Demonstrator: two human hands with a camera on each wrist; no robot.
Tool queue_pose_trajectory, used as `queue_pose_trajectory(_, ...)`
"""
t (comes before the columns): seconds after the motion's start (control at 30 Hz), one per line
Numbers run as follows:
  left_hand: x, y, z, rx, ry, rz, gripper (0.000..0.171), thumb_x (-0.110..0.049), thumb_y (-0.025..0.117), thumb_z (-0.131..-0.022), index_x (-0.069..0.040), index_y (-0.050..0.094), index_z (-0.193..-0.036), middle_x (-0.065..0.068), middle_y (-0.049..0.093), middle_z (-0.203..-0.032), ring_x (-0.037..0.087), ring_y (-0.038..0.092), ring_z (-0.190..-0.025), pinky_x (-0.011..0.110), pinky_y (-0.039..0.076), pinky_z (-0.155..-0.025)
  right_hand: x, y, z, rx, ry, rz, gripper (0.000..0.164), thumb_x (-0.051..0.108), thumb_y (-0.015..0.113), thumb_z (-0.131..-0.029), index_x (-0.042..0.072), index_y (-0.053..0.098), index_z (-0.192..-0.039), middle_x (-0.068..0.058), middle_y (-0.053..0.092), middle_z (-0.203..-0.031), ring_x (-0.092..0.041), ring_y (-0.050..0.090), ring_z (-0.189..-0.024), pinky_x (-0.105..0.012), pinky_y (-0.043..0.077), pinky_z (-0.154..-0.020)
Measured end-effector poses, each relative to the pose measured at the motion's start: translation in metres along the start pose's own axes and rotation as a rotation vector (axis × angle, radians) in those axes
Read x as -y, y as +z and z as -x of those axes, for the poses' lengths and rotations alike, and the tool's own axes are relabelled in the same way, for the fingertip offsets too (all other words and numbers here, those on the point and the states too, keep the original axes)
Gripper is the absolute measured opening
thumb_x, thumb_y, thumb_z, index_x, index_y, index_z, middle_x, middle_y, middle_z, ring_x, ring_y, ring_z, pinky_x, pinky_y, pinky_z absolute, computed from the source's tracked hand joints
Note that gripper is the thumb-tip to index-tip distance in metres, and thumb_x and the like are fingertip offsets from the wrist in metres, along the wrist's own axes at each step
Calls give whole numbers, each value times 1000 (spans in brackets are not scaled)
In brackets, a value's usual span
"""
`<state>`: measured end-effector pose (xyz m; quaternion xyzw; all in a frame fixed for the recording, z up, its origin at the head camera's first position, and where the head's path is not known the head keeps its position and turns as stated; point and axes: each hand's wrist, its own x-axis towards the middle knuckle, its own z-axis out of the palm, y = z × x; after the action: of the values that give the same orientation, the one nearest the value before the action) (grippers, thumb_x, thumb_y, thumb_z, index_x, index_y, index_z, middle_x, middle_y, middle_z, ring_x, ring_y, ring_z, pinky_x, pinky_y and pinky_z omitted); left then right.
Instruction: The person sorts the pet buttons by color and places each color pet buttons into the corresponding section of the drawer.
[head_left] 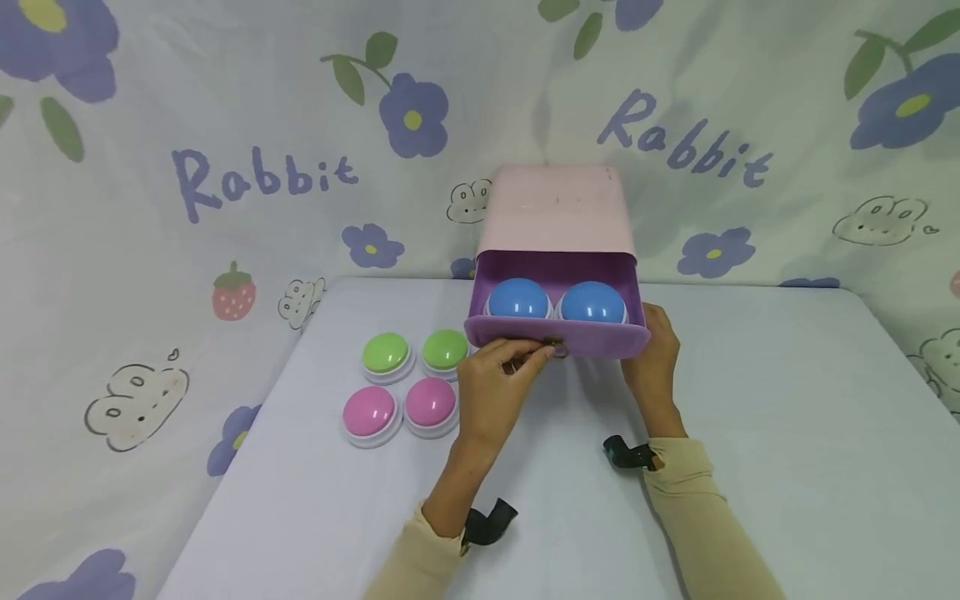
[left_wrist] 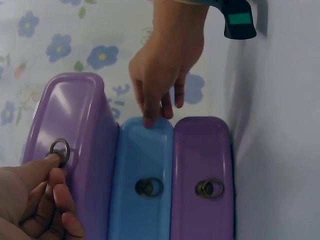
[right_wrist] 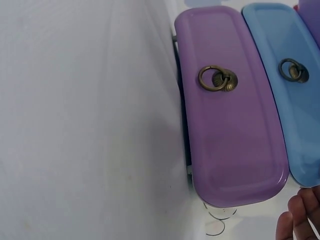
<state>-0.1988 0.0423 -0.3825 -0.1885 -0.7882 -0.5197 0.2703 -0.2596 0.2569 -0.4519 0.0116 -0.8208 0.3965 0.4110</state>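
Note:
A small pink drawer cabinet (head_left: 558,208) stands at the back of the table. Its purple top drawer (head_left: 600,339) is pulled out, and two blue dome-topped round buttons (head_left: 519,297) with white bases sit side by side inside. My left hand (head_left: 491,396) pinches the brass ring pull (left_wrist: 60,151) on that drawer's front. At the cabinet's right side is my right hand (head_left: 654,358), its fingertips at the edge of the blue middle drawer (left_wrist: 142,215) in the left wrist view. The purple bottom drawer (right_wrist: 235,135) and the blue one are closed.
Left of the cabinet, two green buttons (head_left: 386,352) lie behind two pink buttons (head_left: 369,411) on the white table (head_left: 787,433). A patterned cloth (head_left: 262,100) with flowers and rabbits hangs behind. Each wrist wears a black camera mount (head_left: 491,522).

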Motion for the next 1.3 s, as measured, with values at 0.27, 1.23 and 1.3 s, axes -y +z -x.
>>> queue_pose_trajectory(0.27,7,4,-9,-3,-8,-9,17,-31,74,-77,-14,74,-81,-9,63,-72,7,55,-64,21,46,-55,-5,4,2,-8,36,-71,18,3,63,-84,2,66,-101,-12,61,-100,-23,58,-94,-37,47,-82)
queue_pose_trajectory(1.23,21,15,-32,-9,-28,41,16,-28,74,-78,-13,74,-82,-8,64,-73,6,56,-63,26,48,-56,0,-15,-11,182,129,-88,23,7,67,-83,2,66,-105,-6,61,-100,-17,59,-90,-29,50,-78)
queue_pose_trajectory(1.3,23,17,-35,-15,-23,51,16,-28,74,-78,-12,74,-82,-8,64,-73,6,57,-64,25,48,-56,-1,-15,-13,178,122,-92,22,8,68,-83,2,66,-104,-6,61,-99,-17,59,-91,-30,50,-78)
